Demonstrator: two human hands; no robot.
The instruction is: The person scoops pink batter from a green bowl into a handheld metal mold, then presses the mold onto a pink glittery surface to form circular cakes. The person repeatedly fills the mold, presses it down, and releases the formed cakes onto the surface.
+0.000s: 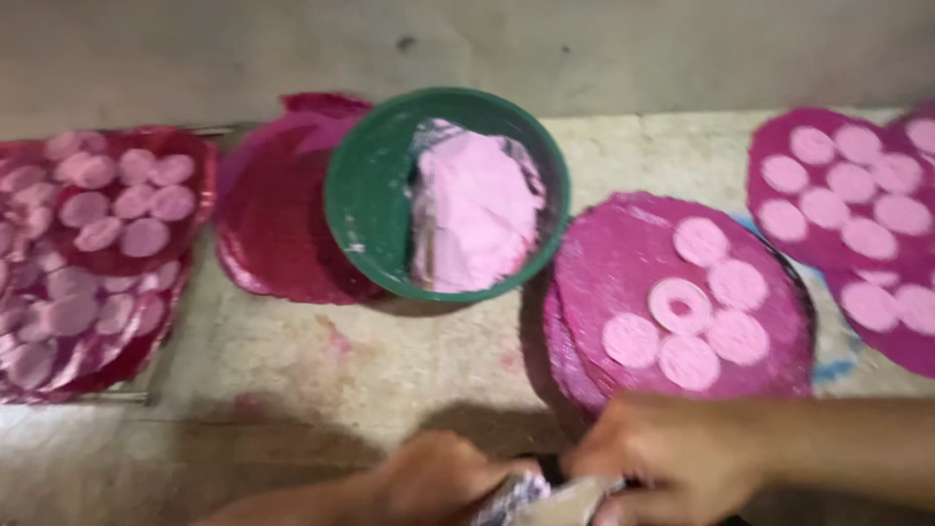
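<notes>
Motion blur smeared both hands: the left hand [433, 479] and right hand [672, 458] closed on a silvery wrapped object [545, 499], cut off by the bottom edge, its kind unclear. The pink-disc mats [916, 244] at the right ran out of frame.

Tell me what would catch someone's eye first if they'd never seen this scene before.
Probably the green bowl at top centre, holding a mound of pale pink dough. Around it lie round magenta sheets; the one right of centre carries a cluster of pale pink discs, and more covered sheets sit at the far left and far right. At the bottom edge, the left hand and right hand meet over a blurred silvery object.
</notes>
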